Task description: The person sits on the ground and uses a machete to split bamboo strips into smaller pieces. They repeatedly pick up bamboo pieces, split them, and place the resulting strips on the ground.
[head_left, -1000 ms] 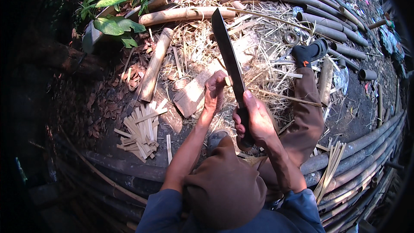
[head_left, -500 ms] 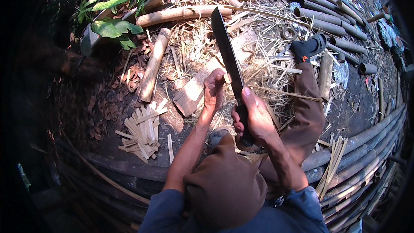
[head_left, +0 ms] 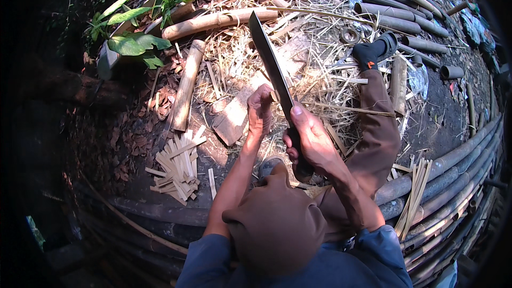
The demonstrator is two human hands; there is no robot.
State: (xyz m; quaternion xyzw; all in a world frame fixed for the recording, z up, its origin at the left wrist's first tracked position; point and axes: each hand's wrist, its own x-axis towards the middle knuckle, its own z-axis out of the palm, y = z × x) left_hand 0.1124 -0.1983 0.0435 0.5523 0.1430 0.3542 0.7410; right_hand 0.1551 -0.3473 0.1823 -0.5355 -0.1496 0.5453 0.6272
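My right hand grips the black-bladed machete; my left hand pinches a small pale wooden piece beside its blade, seemingly unfinished. Flat pale strips, apparently done, lie heaped at left.

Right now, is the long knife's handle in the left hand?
No, the right hand grips the long knife by its dark handle.

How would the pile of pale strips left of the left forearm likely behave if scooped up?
The pile of pale strips would probably slide apart: the strips crisscross with no visible tie. Each looks light, being thin and narrow, and likely fairly stiff, as they lie straight.
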